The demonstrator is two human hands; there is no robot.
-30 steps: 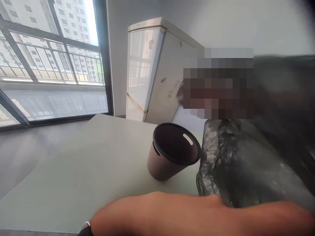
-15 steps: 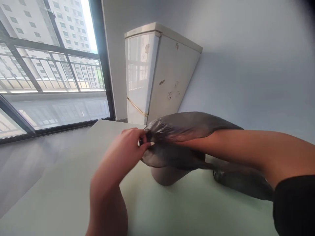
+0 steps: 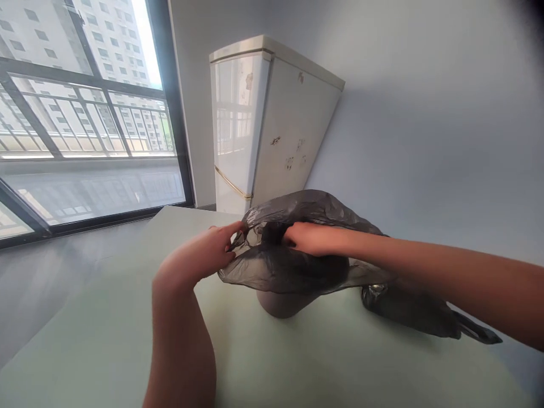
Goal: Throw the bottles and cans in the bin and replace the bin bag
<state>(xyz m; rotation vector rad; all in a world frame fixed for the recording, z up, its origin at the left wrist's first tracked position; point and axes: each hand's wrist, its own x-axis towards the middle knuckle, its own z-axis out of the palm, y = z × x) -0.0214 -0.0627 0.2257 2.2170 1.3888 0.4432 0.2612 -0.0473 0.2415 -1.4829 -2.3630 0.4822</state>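
Note:
A thin black plastic bag is spread over a dark, rounded container, whose lower wall shows beneath it on the pale green table. At the bag's left end, my left hand holds the rim between thumb and fingers, keeping the mouth apart. My right hand reaches into the open mouth from the right. Its fingers are curled, with their tips hidden in dark plastic, and what they grip cannot be made out. The container's rim and inside are covered.
Right of the container lies another black plastic bag, bunched, with a loop trailing right. A white fridge with worn patches stands behind the table against the wall. At the left are a dark-framed glass door and a balcony railing.
My right hand, covered by the bag earlier, now shows inside its mouth. The mouth has opened wider, and my left hand has shifted slightly left with the rim. The view has turned slightly.

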